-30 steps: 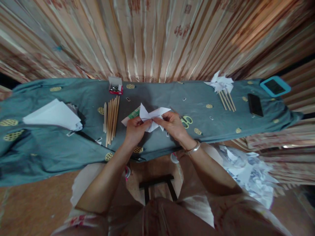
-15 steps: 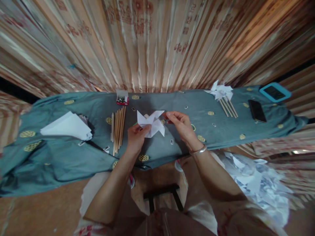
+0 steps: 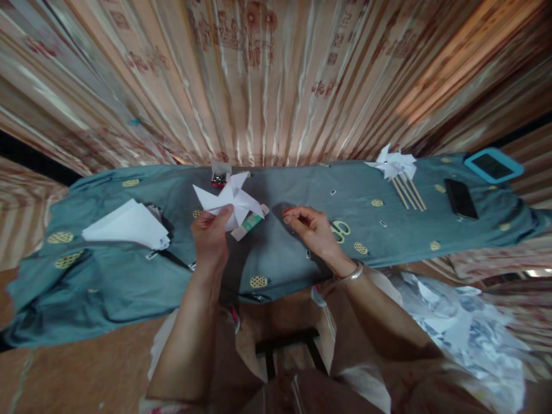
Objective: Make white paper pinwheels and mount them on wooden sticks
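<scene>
My left hand (image 3: 211, 238) is closed on a white paper pinwheel (image 3: 235, 195), its thumb pressed at the centre. The pinwheel is held up over the table, its blades spread. Partly under it lies a small green and white box (image 3: 250, 223). My right hand (image 3: 313, 230) hovers to the right, thumb and fingertips pinched together; whatever they hold is too small to name. Beside that hand are scissors (image 3: 340, 231) with pale green handles. A small open box (image 3: 221, 174) of metal pieces stands behind the pinwheel. The bundle of wooden sticks is hidden by my left hand and the pinwheel.
A stack of white paper (image 3: 127, 224) lies at the left. Pinwheels on sticks (image 3: 394, 165) lie at the right, near a black phone (image 3: 460, 198) and a blue-framed device (image 3: 494, 165). A clear bag of white paper pieces (image 3: 461, 328) is below right. Curtains (image 3: 276, 86) hang behind.
My left hand has moved left with the pinwheel, uncovering the green and white box and covering the sticks. My right hand has drawn away from the pinwheel, and the scissor handles now show.
</scene>
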Demonstrator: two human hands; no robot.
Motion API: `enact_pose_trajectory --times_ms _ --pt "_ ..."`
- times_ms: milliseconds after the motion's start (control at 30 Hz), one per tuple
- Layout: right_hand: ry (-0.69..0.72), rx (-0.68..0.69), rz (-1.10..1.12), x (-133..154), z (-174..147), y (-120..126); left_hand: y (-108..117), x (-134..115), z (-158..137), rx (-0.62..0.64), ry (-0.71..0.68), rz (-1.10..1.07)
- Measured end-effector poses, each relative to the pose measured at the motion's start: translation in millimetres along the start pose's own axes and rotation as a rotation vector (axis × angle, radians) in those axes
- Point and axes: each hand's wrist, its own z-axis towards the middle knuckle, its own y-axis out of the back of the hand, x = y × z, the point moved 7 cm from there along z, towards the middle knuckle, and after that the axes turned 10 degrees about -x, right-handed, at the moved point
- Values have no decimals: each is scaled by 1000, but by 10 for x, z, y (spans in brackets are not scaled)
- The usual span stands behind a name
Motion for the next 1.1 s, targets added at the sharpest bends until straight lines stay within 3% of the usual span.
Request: enact_pose_trajectory --times_ms 300,433,600,767,900,1100 --pt "150 109 -182 207 28 -267 263 -378 287 -114 -130 -64" --pt "236 220 -247 435 248 -630 322 -406 328 -114 -123 -69" --pt "524 380 -705 671 625 -1261 333 -423 311 -139 -115 -61" --pt "617 447 -887 691 990 -1728 378 -450 357 -140 -142 -42" --pt "696 534 -1058 625 1070 -1952 393 -455 362 -123 -138 -48" --pt "723 569 -1094 592 1117 -2110 350 -438 320 -108 -117 -76"
